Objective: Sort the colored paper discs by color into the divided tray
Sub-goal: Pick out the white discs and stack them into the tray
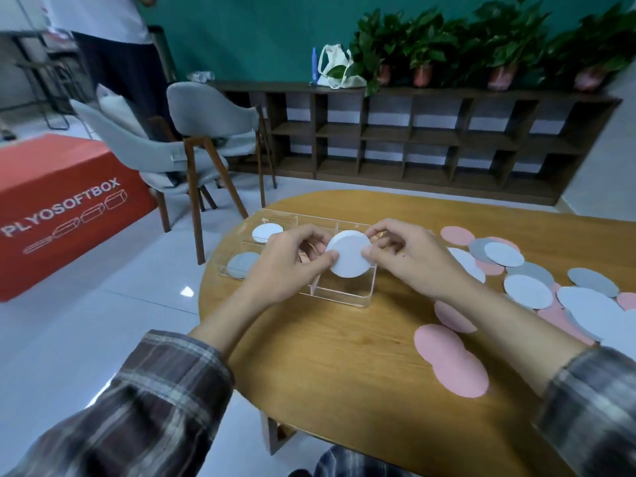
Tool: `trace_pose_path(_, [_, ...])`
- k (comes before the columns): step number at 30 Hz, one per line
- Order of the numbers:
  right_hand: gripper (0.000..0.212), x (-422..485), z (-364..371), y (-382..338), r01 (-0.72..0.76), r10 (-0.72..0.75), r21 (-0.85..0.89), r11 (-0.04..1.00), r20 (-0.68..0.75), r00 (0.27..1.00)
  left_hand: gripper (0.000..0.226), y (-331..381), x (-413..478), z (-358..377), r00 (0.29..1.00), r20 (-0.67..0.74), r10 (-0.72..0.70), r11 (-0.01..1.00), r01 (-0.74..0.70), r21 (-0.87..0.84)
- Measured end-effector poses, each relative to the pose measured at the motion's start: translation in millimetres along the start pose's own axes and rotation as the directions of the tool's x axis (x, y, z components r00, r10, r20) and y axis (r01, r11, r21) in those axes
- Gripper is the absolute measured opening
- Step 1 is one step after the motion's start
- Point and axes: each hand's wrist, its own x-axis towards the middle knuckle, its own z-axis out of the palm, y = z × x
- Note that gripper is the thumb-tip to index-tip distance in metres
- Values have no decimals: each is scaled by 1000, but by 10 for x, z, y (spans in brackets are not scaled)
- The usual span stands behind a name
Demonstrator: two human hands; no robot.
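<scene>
A rounded wooden table (pixel 344 356) stands on a pale tiled floor (pixel 137 304), with a teal wall (pixel 241 36) far behind. Along that wall runs a low dark wooden shelf unit (pixel 413 139) topped with potted green plants (pixel 499 36) and a white cloth bag (pixel 335 67). Far left are two grey upholstered chairs (pixel 213 111), a red cardboard box (pixel 62 208) and a standing person (pixel 103 46).

On the table's far left part sits the clear plastic divided tray (pixel 344 297). Above its right part, the left hand (pixel 285 266) and right hand (pixel 413 259) pinch a white paper disc (pixel 349 253) by opposite edges, hiding the middle compartments. A second white disc (pixel 266 232) lies in the far left compartment, a grey disc (pixel 242 265) in the near left. Loose pink, grey and white discs (pixel 530 290) overlap on the table at right.
</scene>
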Motion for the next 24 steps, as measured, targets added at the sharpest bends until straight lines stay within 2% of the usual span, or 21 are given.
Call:
trace_pose_path(5, [14,488,342,-65,-66,66,45,997,11,998,11,-245,156,-283,995,-71,-65,996,69,58])
trace_pose_path(9, [16,836,573,-33,-120,120,10,993,-2,993,9,-557,380,-346,982,-105,-159,983,167,74])
trace_pose_path(19, [22,1312,815,244,-219,217,-96,971,-31,976,16,-914,909,-289,958,-15,-287,942,285,180])
trace_pose_path(24, [25,1393,855,334,-228,239,-215,950,26,971,20,-968,959,-217,965,58,-256,923,226,310])
